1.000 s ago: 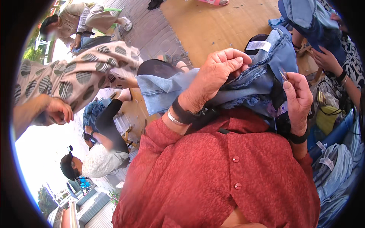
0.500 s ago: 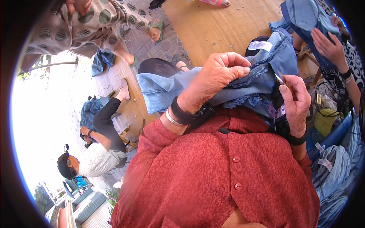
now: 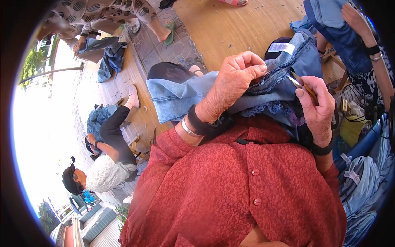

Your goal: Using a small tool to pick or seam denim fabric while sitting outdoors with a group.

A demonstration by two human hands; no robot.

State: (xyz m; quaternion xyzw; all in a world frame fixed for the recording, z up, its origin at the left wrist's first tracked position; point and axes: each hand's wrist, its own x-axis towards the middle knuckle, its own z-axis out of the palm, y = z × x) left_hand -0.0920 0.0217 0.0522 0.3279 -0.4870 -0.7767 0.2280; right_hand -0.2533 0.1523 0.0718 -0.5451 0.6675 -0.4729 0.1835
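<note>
Prob. trimming: L hand [image 3: 240, 76] pinched at denim garment [image 3: 257, 101], hold unclear, R hand [image 3: 319, 101] gripping pointed tool [image 3: 303, 85] at 2 o'clock; next needs steady tip

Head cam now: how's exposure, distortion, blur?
Head view: left background blown out to white. Head view: black fisheye rim, bluish fringe at left. Head view: left hand, right hand and denim garment readable; patterned cloth at upper left looks softer.
</note>
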